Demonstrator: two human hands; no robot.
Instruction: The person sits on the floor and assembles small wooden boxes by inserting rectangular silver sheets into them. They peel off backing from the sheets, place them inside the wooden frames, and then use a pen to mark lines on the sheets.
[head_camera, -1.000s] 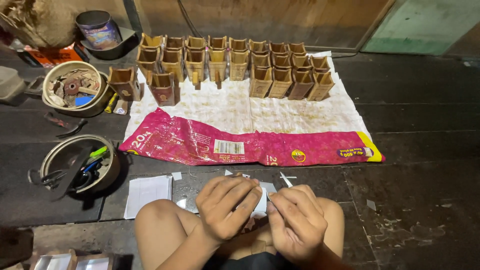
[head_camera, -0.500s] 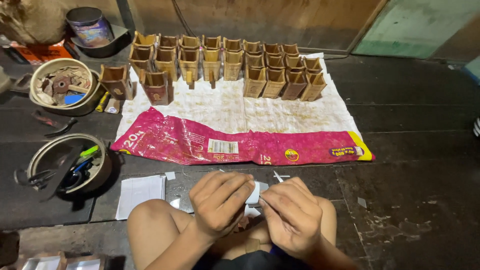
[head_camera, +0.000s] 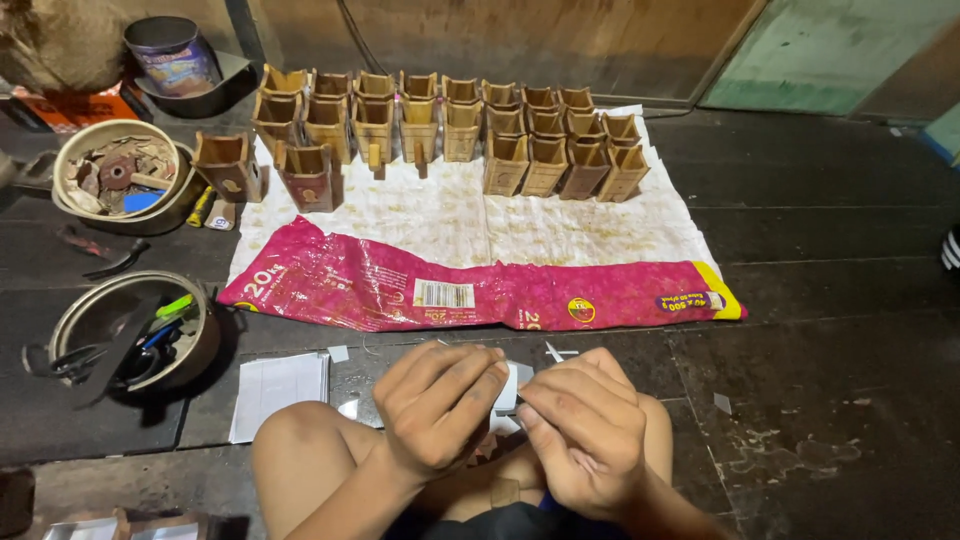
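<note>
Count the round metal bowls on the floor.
2, both left of the pink sack: one bowl of scraps beside the wooden boxes, one bowl of tools nearer the person's knee. More may lie off-frame.

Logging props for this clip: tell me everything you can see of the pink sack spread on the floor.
The pink sack looks like a glossy plastic bag opened flat, its pale inner side facing up and the creased pink printed edge folded toward the person. A yellow band ends its right corner. It lies on the dark plank floor, and rows of small brown open-topped boxes stand along its far edge. Neither hand touches it.
</note>
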